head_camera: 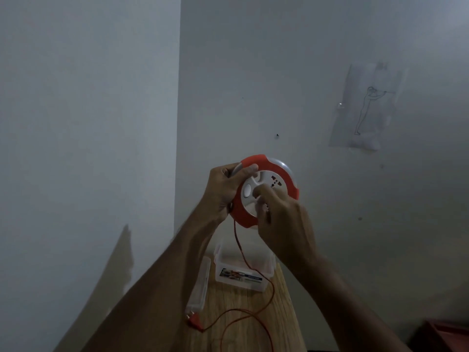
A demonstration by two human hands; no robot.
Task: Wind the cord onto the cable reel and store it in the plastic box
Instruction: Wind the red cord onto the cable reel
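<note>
I hold a round orange and white cable reel (284, 174) up in front of the wall. My left hand (224, 189) grips its left rim. My right hand (281, 219) has its fingers closed on the white centre disc with the sockets. An orange cord (243, 255) hangs from the reel's lower edge, runs down over the clear plastic box (241, 271) and loops on the wooden table (281, 323). The cord ends in an orange plug (193, 321) lying on the table at the left.
The box's clear lid (200, 285) lies to the left of the box, along the table's left edge. Walls meet in a corner behind the table. A drawing on paper (365, 110) hangs on the right wall. A dark red object (446, 336) sits at bottom right.
</note>
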